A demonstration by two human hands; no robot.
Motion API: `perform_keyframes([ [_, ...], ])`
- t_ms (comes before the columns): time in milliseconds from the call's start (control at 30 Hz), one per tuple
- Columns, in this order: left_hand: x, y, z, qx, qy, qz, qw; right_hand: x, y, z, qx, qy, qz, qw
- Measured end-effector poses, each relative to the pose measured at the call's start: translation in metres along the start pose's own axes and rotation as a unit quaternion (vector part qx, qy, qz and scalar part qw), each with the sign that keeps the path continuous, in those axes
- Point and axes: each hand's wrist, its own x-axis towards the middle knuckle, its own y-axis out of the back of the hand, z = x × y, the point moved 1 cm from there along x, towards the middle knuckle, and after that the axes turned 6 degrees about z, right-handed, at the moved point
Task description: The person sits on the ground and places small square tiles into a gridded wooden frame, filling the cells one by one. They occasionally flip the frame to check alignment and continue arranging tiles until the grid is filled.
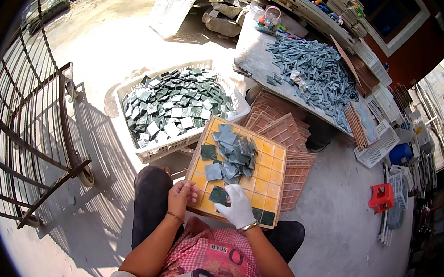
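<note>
Green tile (218, 195) in the right hand (236, 207) (gloved)

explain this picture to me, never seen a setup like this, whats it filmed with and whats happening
There is no machine here, just a person's two hands. The one picture comes from a wide camera worn on the head, looking down, so straight edges bend near its rim. The white-gloved right hand holds a dark green square tile. The bare left hand is at the edge of a yellow gridded tray. A loose pile of tiles lies on it. Beyond stands a white basket full of square tiles.
</note>
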Motion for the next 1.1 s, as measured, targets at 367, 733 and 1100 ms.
perform_keyframes([
  [367,0.000,0.003,-0.005,0.066,-0.076,-0.005,0.995,-0.004,-0.031,0.008,-0.078,0.084,-0.070,0.991],
  [733,0.005,0.003,-0.009,0.064,-0.064,0.020,0.996,0.053,-0.038,-0.026,-0.289,-0.006,0.010,0.957],
  [1100,0.004,0.010,0.000,0.025,-0.124,0.046,0.991,0.049,-0.022,-0.024,-0.159,0.061,0.051,0.984],
])
